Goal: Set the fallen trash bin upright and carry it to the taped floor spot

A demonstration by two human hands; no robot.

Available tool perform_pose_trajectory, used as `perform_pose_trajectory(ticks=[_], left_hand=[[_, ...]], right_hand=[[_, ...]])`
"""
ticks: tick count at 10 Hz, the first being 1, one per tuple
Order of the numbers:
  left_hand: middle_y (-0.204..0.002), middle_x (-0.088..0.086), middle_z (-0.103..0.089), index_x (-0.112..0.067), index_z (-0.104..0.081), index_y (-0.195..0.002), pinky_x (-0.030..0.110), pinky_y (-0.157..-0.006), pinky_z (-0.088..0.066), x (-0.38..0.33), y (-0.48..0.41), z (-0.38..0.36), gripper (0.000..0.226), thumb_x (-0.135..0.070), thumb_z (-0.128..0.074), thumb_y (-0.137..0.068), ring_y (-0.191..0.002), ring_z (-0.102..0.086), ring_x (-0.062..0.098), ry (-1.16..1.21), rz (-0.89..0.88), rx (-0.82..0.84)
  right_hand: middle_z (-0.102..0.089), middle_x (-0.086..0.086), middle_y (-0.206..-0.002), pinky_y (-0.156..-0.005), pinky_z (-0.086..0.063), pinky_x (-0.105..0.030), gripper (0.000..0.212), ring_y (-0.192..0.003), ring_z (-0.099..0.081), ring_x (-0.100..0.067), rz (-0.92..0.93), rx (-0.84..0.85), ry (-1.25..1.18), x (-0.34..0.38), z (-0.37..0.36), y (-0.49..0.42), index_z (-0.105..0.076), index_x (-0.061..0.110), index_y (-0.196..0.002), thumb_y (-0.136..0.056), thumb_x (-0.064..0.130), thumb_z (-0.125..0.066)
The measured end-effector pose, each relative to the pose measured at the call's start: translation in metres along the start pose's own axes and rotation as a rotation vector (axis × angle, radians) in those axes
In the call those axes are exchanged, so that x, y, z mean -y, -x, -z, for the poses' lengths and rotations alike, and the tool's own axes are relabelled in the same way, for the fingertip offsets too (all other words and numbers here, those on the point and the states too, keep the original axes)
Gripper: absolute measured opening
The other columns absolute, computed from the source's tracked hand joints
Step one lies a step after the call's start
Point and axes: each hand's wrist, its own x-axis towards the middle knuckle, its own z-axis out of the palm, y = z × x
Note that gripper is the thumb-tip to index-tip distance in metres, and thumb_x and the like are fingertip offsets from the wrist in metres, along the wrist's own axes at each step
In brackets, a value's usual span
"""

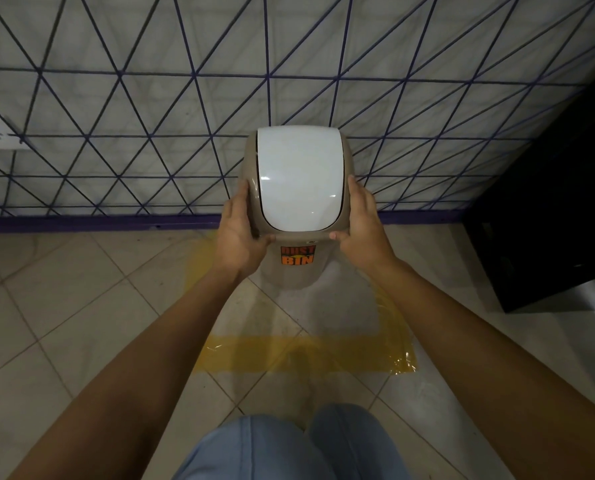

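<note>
Here the bin (297,202) stood upright, long axis vertical, inside the yellow tape (309,355) by the wall. Your left hand (240,233) and right hand (361,225) clasped its lid rim from opposite sides, fingers pressed together, equally near, thumbs under the front edge.

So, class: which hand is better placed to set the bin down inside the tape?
Neither alone: left hand and right hand grip opposite sides of the upright bin, above the yellow tape. Use both.
</note>
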Motion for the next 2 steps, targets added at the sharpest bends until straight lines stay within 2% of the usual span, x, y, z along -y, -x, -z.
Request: perform_pose_trajectory(ticks=[1,2], left_hand=[[-0.149,0.008,-0.031,-0.022,-0.015,-0.150,0.038,-0.112,-0.031,-0.008,0.006,0.002,0.096,-0.006,-0.074,-0.075,-0.137,-0.033,0.025,0.029,0.015,-0.021],[-0.146,0.010,-0.036,-0.021,-0.026,-0.147,0.043,-0.110,-0.035,-0.023,0.014,0.010,0.088,-0.011,-0.075,-0.075,-0.135,-0.033,0.027,0.026,-0.024,-0.047]], right_hand=[[-0.012,-0.007,-0.155,-0.117,-0.017,-0.040,0.098,-0.143,-0.015,-0.022,-0.025,0.018,-0.009,0.007,0.005,0.004,-0.006,0.016,-0.148,-0.076,0.005,-0.071],[-0.014,-0.008,-0.154,-0.116,-0.020,-0.040,0.101,-0.141,-0.018,-0.023,-0.078,0.016,-0.062,0.020,0.021,0.008,-0.010,0.016,-0.148,-0.072,0.014,-0.076]])
